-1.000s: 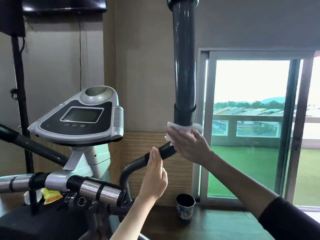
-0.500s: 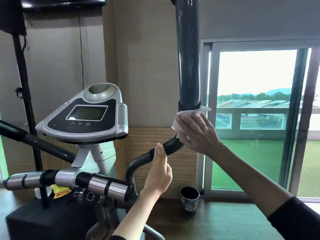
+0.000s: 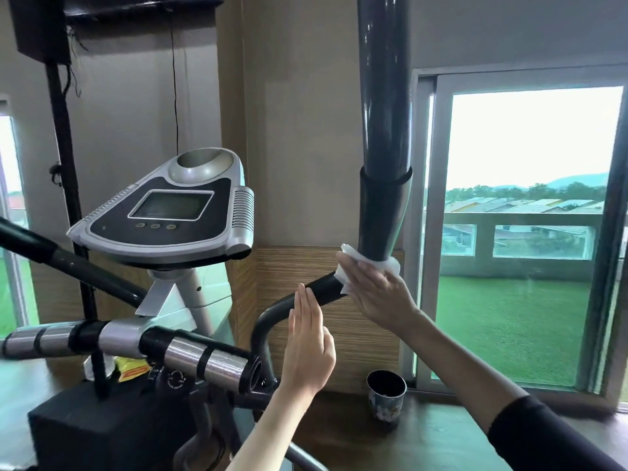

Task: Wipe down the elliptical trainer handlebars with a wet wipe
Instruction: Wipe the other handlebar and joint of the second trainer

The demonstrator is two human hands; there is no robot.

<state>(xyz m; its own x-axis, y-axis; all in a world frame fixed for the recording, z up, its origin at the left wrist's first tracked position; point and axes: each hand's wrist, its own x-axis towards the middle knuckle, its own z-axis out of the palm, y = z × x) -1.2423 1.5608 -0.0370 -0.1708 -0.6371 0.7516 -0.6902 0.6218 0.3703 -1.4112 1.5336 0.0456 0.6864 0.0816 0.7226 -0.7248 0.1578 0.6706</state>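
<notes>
One wet wipe (image 3: pixel 348 254) between right hand (image 3: pixel 377 294) and one handlebar (image 3: pixel 384 212)

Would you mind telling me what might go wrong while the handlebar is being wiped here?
1. The right hand presses the wet wipe against the handlebar with flat fingers, not wrapped round it, so the wipe may slip off and the far side may be missed.
2. The left hand only touches the handlebar with straight fingers, so it could swing under pressure.
3. A dropped wipe might land in the cup below.
</notes>
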